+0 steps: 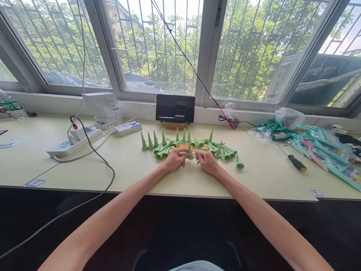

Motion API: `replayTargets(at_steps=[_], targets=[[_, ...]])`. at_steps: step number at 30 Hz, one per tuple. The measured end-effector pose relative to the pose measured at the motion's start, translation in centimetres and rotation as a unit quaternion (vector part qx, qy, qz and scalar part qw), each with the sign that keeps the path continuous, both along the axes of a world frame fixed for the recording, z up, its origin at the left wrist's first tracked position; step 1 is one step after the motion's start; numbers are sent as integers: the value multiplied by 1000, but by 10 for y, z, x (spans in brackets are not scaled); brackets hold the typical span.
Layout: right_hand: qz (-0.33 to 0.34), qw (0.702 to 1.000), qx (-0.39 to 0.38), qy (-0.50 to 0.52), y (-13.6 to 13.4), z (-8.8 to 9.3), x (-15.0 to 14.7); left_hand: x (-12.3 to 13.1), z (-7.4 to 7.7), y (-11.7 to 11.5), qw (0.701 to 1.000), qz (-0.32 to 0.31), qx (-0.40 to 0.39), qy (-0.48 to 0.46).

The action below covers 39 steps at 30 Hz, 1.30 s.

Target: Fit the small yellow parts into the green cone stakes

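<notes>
Several green cones lie and stand in a wide cluster on the pale table (124, 173), with small yellow pieces among them. My left hand (175, 158) is closed on a green cone (190, 150) that points upward. Right beside it, my right hand (207, 161) has its fingers pinched together close to the cone's base; what they hold is too small to name. A single green cone (240, 162) lies apart at the right of the cluster, and a few upright cones (143, 141) form a row at its left end.
Behind the cones a black tablet (175, 108) stands on a small support. White boxes (105, 109) and a power strip (75, 142) with cables are on the left. A screwdriver (297, 163) and green plastic packages (318, 146) lie on the right.
</notes>
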State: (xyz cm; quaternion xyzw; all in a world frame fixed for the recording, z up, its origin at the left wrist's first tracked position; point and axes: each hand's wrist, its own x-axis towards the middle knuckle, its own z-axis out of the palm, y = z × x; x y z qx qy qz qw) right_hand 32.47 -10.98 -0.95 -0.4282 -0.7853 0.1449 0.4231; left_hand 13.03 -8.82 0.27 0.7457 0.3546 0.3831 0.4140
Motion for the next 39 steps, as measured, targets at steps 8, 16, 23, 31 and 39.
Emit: replayTargets(at_steps=[8,16,23,31,39], targets=[[-25,999,25,-8,0,2,-4,0,4,-1,1000,1,5,6],[-22,999,23,8,0,1,-3,-1,1,2,999,29,-20,2],[-29,999,34,-6,2,-1,-3,0,2,2,1000,27,-12,-1],[-30,999,36,-15,1,-1,-2,1,8,-3,1000,20,1,-8],[-37,998,38,-35,-2,1,-2,0,8,-4,1000,16,13,-4]])
